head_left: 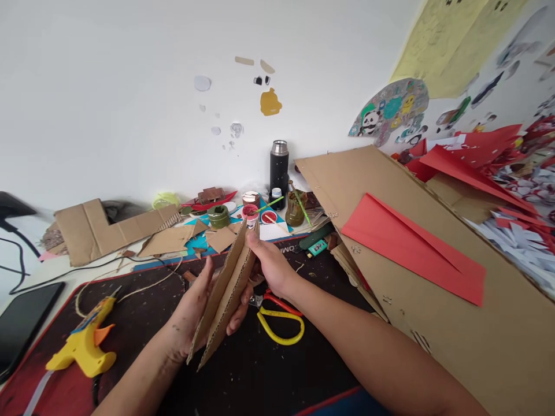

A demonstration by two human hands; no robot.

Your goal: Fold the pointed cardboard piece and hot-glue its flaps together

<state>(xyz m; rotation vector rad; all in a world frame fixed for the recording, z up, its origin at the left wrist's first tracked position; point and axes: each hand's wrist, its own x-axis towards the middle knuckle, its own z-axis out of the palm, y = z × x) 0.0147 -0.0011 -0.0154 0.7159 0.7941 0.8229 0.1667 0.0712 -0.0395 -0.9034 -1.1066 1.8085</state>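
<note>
A folded strip of corrugated cardboard (229,283) is held up over the dark mat, its two long flaps bent toward each other in a narrow V. My left hand (197,306) cups it from the left and below, with fingertips showing past the right flap. At the upper end, my right hand (269,260) grips the strip with the thumb on its edge; its other fingers are mostly hidden. Just below my right wrist lie scissors (281,326) with yellow and red handles. To the left rests a yellow hot glue gun (87,341).
Paint jars (219,216), cardboard scraps (173,240) and a black thermos (279,164) line the wall. A large cardboard sheet (433,335) carrying folded red paper (411,254) leans at right. A black phone-like slab (30,326) and cables lie at left.
</note>
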